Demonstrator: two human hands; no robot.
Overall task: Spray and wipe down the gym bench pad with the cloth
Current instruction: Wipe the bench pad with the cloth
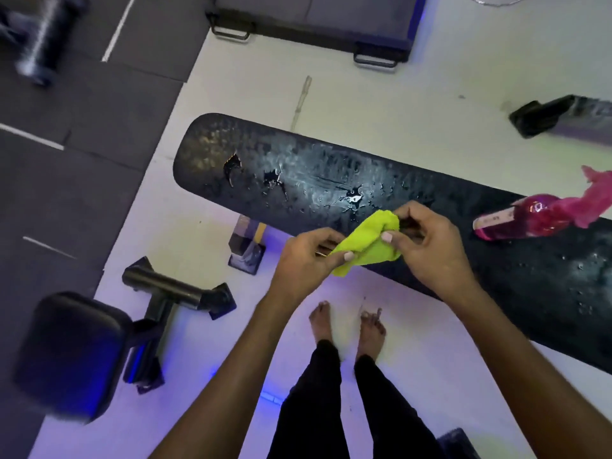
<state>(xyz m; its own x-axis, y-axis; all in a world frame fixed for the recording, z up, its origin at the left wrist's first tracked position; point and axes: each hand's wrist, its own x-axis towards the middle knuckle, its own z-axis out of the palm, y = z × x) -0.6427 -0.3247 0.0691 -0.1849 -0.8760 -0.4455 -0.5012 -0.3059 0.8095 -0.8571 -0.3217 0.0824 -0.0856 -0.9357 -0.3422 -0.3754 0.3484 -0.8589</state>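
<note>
A long black bench pad [298, 167] runs from the upper left to the lower right, wet with droplets and torn in a few spots. Just above its near edge I hold a small yellow-green cloth [364, 243] bunched between both hands. My left hand [308, 256] pinches its lower left corner. My right hand [427, 240] grips its upper right part. A pink spray bottle [526, 218] lies on its side on the pad, to the right of my hands.
Another black padded bench [73, 352] with its frame stands at the lower left. A dark mat with handles [314, 21] lies at the far side. A black bench foot [546, 114] is at the right. My bare feet [347, 326] stand on the white floor.
</note>
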